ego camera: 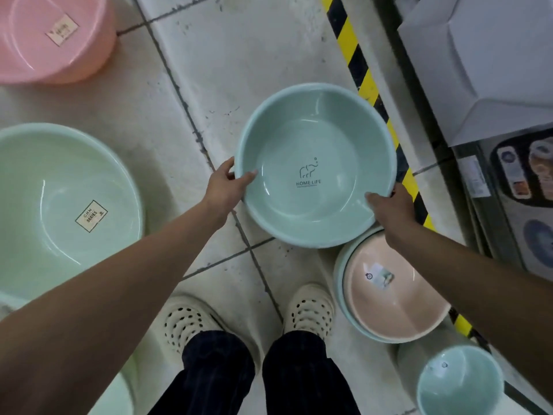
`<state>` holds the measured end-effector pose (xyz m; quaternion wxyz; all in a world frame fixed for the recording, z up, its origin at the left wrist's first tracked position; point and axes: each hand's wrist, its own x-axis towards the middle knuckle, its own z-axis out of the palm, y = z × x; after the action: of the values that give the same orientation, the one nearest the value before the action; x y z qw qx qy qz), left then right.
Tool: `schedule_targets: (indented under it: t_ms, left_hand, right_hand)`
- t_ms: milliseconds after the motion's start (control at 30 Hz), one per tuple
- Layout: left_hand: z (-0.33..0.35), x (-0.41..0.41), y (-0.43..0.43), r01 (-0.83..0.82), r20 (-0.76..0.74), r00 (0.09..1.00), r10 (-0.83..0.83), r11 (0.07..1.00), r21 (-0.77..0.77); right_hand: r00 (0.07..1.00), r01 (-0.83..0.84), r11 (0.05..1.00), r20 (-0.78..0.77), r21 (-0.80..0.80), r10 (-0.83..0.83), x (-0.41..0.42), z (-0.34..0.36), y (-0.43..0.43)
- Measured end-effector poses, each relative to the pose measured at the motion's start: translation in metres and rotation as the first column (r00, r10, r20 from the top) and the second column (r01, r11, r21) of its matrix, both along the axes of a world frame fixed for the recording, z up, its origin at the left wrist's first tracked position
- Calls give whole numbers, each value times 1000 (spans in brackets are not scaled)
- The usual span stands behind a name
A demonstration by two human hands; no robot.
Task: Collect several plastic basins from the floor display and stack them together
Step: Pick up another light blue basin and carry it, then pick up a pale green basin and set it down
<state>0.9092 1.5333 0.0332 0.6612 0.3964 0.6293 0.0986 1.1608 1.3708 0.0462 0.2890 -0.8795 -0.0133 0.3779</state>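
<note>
While gripping teal basin (314,139) at frame centre, opposite rims clasped by left hand (223,187) and right hand (392,208), looks early: nested pair (395,295) stacked lower right, green basin (59,205) and pink basin (45,40) at left uncollected

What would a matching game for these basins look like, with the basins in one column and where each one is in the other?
Basins:
1. elephant-logo basin
2. bright pink basin
3. pale green basin
4. peach basin

Places:
A. nested inside a light blue basin beside the right shoe
B. at the left edge of the view, with a label reading SERIES
C. gripped at its rim by the left hand and the right hand
D. in the top left corner of the view

Pairs: 1-C, 2-D, 3-B, 4-A
</note>
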Motion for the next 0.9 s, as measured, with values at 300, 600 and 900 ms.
schedule_targets:
  t_ms: [300, 600, 900]
  left_hand:
    - [79, -132, 24, -214, -82, 971, 226, 967, 137]
    - [55, -334, -4, -471, -512, 603, 612, 791, 391]
    - [-3, -407, -18, -777, -408, 556, 724, 627, 53]
  right_hand:
    - [819, -548, 834, 249, 71, 517, -98, 90, 119]
    - [648, -752, 651, -69, 101, 759, -293, 59, 208]
    - [660, -745, 667, -118, 25, 742, -377, -14, 226]
